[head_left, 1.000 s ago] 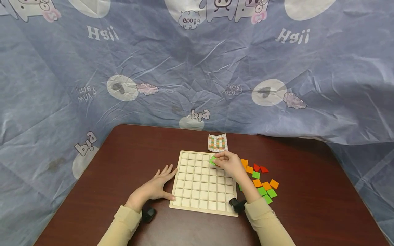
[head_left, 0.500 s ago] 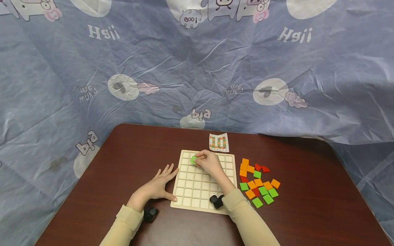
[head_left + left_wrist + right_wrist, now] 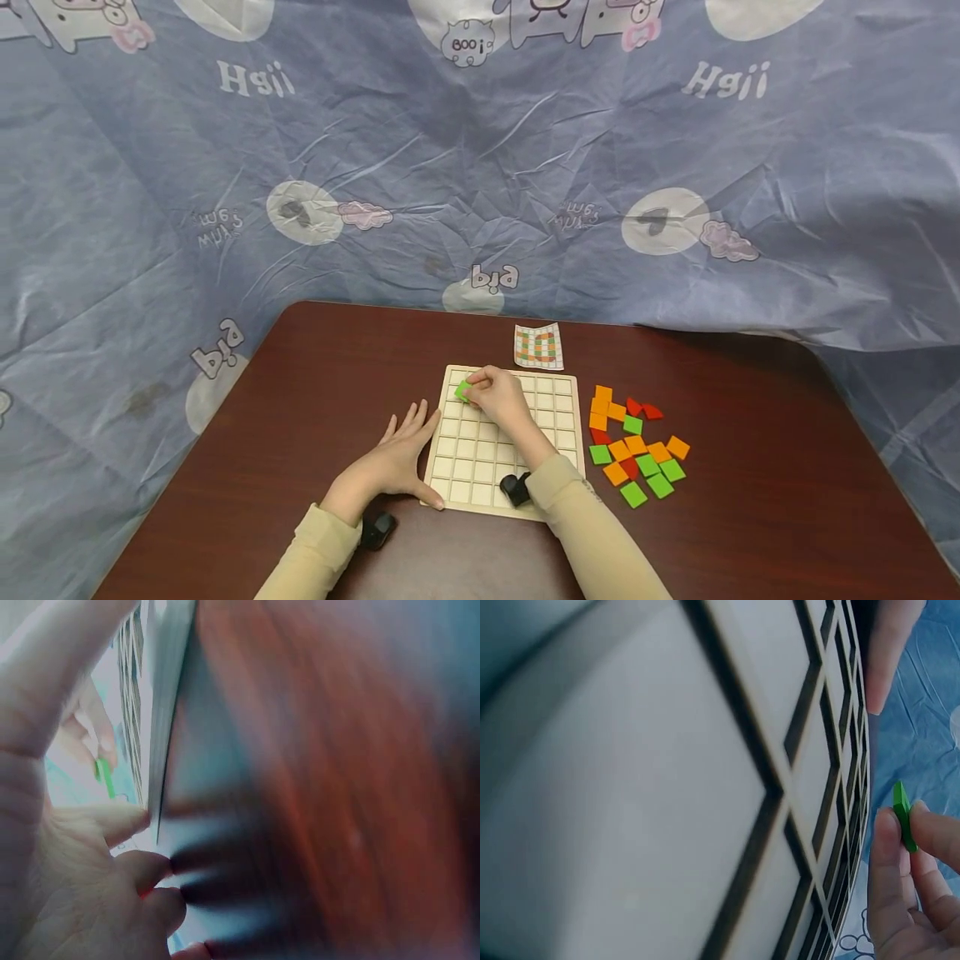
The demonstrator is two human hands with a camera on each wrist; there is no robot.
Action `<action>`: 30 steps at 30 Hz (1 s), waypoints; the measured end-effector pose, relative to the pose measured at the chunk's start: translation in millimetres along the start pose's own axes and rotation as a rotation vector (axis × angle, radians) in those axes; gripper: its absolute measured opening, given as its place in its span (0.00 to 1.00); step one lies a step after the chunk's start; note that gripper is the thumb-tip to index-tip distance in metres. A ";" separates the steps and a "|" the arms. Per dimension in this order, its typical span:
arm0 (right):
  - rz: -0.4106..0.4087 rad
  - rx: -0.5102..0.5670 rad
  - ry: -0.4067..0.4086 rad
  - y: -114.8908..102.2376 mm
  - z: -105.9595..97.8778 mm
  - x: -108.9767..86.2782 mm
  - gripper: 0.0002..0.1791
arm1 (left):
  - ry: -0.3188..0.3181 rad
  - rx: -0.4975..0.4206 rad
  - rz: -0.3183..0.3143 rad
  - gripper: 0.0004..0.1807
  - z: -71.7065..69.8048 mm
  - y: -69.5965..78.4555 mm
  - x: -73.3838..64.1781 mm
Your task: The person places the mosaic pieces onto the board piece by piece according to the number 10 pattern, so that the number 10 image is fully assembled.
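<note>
Between thumb and fingertips my right hand [image 3: 501,400] pinches a green square tile [image 3: 461,390], over the far left corner of a pale wooden grid board [image 3: 477,450]. In the right wrist view the tile [image 3: 902,814] is seen nearly edge-on, apart from the board's surface. My left hand [image 3: 392,467] is spread along the board's left edge, its thumb at the near left corner and a fingertip farther up the side. The left wrist view has this hand's fingers [image 3: 124,821] right at the board's edge [image 3: 169,712].
Loose orange tiles [image 3: 617,473], green tiles [image 3: 633,495] and red curved pieces [image 3: 652,412] lie right of the board on the dark wooden table [image 3: 750,500]. A printed pattern card [image 3: 538,347] lies behind the board. A patterned blue cloth [image 3: 450,150] hangs behind the table.
My right hand has carried the green tile left across the board's far rows to the far left corner, slowing lately. The left hand has kept its place at the board's edge.
</note>
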State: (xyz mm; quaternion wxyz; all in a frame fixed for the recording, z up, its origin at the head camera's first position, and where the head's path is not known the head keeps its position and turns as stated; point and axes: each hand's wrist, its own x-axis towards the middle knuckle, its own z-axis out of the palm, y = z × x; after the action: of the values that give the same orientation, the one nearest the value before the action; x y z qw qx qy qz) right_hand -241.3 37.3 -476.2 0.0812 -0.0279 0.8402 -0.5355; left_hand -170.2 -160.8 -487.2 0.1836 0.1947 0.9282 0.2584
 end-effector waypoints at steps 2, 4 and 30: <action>-0.013 -0.035 0.005 -1.1 1.1 1.2 0.08 | 0.002 0.009 -0.002 0.75 1.0 2.0 -0.1; -0.025 -0.084 0.010 -2.3 2.4 3.0 0.08 | 0.007 0.016 -0.002 0.75 1.5 3.4 -0.1; -0.122 -0.399 -0.014 -12.6 13.4 15.2 0.04 | 0.020 0.009 0.011 0.76 4.7 1.6 -1.4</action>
State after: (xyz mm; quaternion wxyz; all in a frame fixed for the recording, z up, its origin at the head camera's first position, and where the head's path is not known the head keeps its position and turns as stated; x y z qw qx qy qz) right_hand -254.6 17.9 -471.9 0.0475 -0.0979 0.9257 -0.3623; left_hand -166.5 -158.3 -489.7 0.1719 0.1982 0.9301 0.2572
